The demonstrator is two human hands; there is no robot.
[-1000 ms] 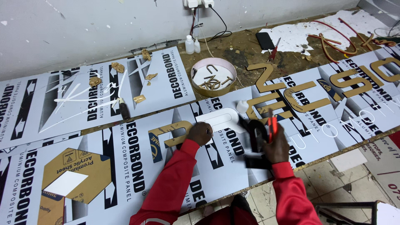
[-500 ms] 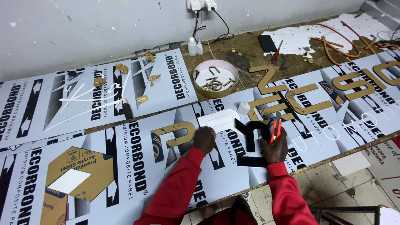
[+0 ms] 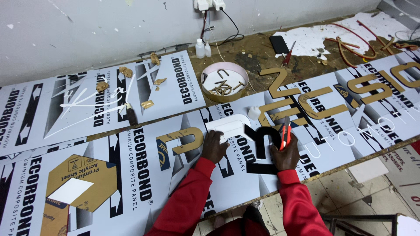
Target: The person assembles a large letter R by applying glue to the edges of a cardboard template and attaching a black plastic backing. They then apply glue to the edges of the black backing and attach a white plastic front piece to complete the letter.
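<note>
**Hands settle on a black cut-out shape at the sign bench**

Now the long printed composite panels (image 3: 131,175) fill the bench from edge to edge, laid side by side below a scuffed white wall (image 3: 87,30). Across them run large gold cut letters (image 3: 306,102), with one more gold letter (image 3: 183,140) lying just left of the hands. Farther back sits a round pink-rimmed tub (image 3: 224,81) holding small cut pieces, and near it two small white bottles (image 3: 202,48). A small white bottle (image 3: 254,112) stands on the panel close to the work.

Since half a second ago, the view has drawn in and both hands have come lower on the panel. The left hand (image 3: 214,147) presses flat, fingers spread narrowly, on a white curved piece (image 3: 229,126). The right hand (image 3: 285,154) is closed around an orange-handled cutter (image 3: 285,133), its tip pointing away from the person, while resting on the black cut-out shape (image 3: 261,148). That black shape lies flat on the panel between the two hands, its lower part touching the right wrist. By the look of it, the piece is being steadied.
</note>
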